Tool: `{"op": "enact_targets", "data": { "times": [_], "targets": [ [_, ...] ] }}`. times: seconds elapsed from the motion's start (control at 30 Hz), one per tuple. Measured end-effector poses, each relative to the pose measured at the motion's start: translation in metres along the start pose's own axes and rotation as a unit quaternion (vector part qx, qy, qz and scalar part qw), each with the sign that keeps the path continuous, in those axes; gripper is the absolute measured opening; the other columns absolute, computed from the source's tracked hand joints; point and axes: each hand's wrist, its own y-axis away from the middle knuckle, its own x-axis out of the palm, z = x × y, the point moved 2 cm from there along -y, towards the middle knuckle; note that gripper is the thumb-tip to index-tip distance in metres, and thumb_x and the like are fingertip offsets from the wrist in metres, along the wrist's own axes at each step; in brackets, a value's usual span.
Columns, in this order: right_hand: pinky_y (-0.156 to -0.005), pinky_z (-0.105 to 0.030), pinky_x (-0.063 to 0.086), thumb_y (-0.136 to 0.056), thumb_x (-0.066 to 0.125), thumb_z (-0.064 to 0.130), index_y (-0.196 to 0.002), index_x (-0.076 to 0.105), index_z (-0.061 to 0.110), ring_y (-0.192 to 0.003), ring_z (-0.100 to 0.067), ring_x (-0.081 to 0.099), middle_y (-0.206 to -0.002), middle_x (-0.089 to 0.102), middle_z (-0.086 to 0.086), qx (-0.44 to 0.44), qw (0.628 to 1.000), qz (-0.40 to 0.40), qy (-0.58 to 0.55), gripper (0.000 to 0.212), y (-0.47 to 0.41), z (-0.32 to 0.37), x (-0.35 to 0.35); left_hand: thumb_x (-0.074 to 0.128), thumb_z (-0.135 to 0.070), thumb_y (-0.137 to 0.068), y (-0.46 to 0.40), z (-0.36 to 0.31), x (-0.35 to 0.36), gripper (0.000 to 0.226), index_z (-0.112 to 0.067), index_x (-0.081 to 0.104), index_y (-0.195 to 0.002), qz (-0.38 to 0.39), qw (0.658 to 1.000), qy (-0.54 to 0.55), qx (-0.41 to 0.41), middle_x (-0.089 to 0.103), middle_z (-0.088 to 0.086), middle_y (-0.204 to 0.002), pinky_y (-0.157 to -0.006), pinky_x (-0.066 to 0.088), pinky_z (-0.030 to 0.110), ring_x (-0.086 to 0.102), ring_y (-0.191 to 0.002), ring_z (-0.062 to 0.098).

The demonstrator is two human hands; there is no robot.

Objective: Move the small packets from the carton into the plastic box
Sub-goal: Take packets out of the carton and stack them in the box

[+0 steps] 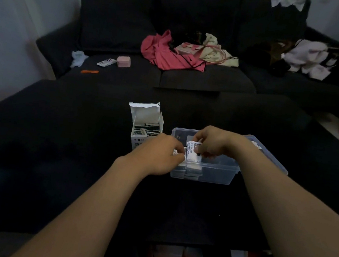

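Head view: I see the white carton [147, 123] standing open on the dark surface, small packets [146, 130] stacked inside. Just beside it to the right, the clear plastic box [212, 171] holds several dark packets at its near left corner. My left hand [161, 155] and right hand [213, 143] both pinch one white printed packet [192, 152] above the box's left end.

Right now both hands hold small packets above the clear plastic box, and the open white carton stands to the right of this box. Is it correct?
Not quite. The head view shows the carton standing left of the plastic box, not right. The rest holds: left hand and right hand hold small packets above the box.
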Motion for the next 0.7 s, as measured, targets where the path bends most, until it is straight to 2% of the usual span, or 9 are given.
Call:
{"op": "enact_targets", "data": {
  "times": [0.07, 0.1, 0.17, 0.23, 0.33, 0.47, 0.57, 0.63, 0.7],
  "targets": [
    [-0.085, -0.036, 0.057, -0.096, 0.062, 0.012, -0.11, 0.065, 0.02, -0.09, -0.019, 0.063, -0.113, 0.068, -0.011, 0.008, 1.0, 0.004, 0.007, 0.016, -0.002, 0.0, 0.002, 0.05, -0.041, -0.097, -0.002, 0.003, 0.004, 0.028, -0.028, 0.075, -0.1, 0.038, 0.999, -0.011, -0.008, 0.071, -0.007, -0.1, -0.081, 0.055, 0.038, 0.066, -0.09, 0.013],
    [-0.083, -0.035, 0.057, -0.095, 0.063, 0.012, -0.112, 0.065, 0.019, -0.09, -0.019, 0.064, -0.112, 0.067, -0.011, 0.012, 1.0, 0.006, 0.007, 0.018, -0.002, 0.0, 0.003, 0.047, -0.046, -0.096, -0.003, 0.004, 0.005, 0.032, -0.028, 0.073, -0.094, 0.049, 0.999, -0.015, -0.012, 0.07, -0.007, -0.093, -0.079, 0.056, 0.04, 0.066, -0.086, 0.013],
    [-0.077, -0.03, 0.058, -0.094, 0.065, 0.011, -0.117, 0.063, 0.017, -0.089, -0.018, 0.064, -0.108, 0.065, -0.008, 0.022, 1.0, 0.01, 0.0, 0.024, -0.002, 0.0, 0.005, 0.043, -0.05, -0.095, -0.004, 0.005, 0.007, 0.038, -0.026, 0.071, -0.087, 0.062, 0.998, -0.015, -0.014, 0.07, -0.005, -0.086, -0.077, 0.057, 0.045, 0.066, -0.08, 0.014],
    [-0.085, -0.033, 0.057, -0.092, 0.067, 0.012, -0.122, 0.06, 0.016, -0.096, -0.02, 0.064, -0.111, 0.063, -0.008, 0.033, 0.999, 0.011, 0.001, 0.031, -0.002, 0.001, 0.007, 0.042, -0.049, -0.098, -0.004, 0.004, 0.008, 0.042, -0.022, 0.07, -0.084, 0.073, 0.997, -0.015, -0.013, 0.069, -0.001, -0.082, -0.077, 0.057, 0.048, 0.066, -0.077, 0.017],
    [-0.09, -0.035, 0.056, -0.091, 0.07, 0.016, -0.128, 0.058, 0.014, -0.102, -0.022, 0.064, -0.113, 0.062, -0.007, 0.042, 0.999, 0.003, 0.025, 0.04, -0.003, 0.001, 0.01, 0.041, -0.05, -0.099, -0.003, 0.002, 0.01, 0.045, -0.02, 0.069, -0.082, 0.073, 0.997, -0.017, -0.014, 0.067, 0.002, -0.081, -0.076, 0.057, 0.049, 0.065, -0.076, 0.019],
    [-0.071, -0.026, 0.054, -0.092, 0.07, 0.019, -0.13, 0.058, 0.011, -0.093, -0.018, 0.065, -0.103, 0.063, -0.005, 0.042, 0.998, -0.011, 0.054, 0.041, -0.004, 0.003, 0.011, 0.038, -0.051, -0.102, -0.001, 0.0, 0.008, 0.047, -0.018, 0.069, -0.089, 0.079, 0.997, -0.013, -0.023, 0.067, 0.005, -0.085, -0.08, 0.056, 0.049, 0.066, -0.08, 0.021],
    [-0.066, -0.025, 0.053, -0.09, 0.072, 0.021, -0.121, 0.061, 0.011, -0.093, -0.019, 0.067, -0.106, 0.067, -0.007, 0.046, 0.996, -0.017, 0.069, 0.034, -0.007, 0.004, 0.011, 0.038, -0.051, -0.104, 0.001, -0.003, 0.007, 0.047, -0.018, 0.07, -0.094, 0.085, 0.996, -0.006, -0.028, 0.067, 0.006, -0.089, -0.081, 0.056, 0.049, 0.066, -0.082, 0.021],
    [-0.067, -0.026, 0.054, -0.091, 0.072, 0.022, -0.114, 0.061, 0.012, -0.091, -0.018, 0.067, -0.104, 0.066, -0.007, 0.045, 0.996, -0.015, 0.074, 0.028, -0.01, 0.004, 0.011, 0.036, -0.05, -0.105, 0.002, -0.005, 0.006, 0.049, -0.016, 0.07, -0.095, 0.084, 0.996, -0.005, -0.031, 0.066, 0.007, -0.089, -0.083, 0.055, 0.048, 0.065, -0.083, 0.021],
    [-0.075, -0.029, 0.057, -0.091, 0.07, 0.022, -0.114, 0.06, 0.013, -0.092, -0.019, 0.067, -0.105, 0.065, -0.007, 0.043, 0.996, -0.007, 0.074, 0.027, -0.009, 0.006, 0.012, 0.033, -0.05, -0.105, 0.002, -0.005, 0.005, 0.052, -0.015, 0.069, -0.093, 0.083, 0.996, 0.0, -0.033, 0.066, 0.007, -0.09, -0.084, 0.055, 0.048, 0.065, -0.084, 0.022]
  ]
}}
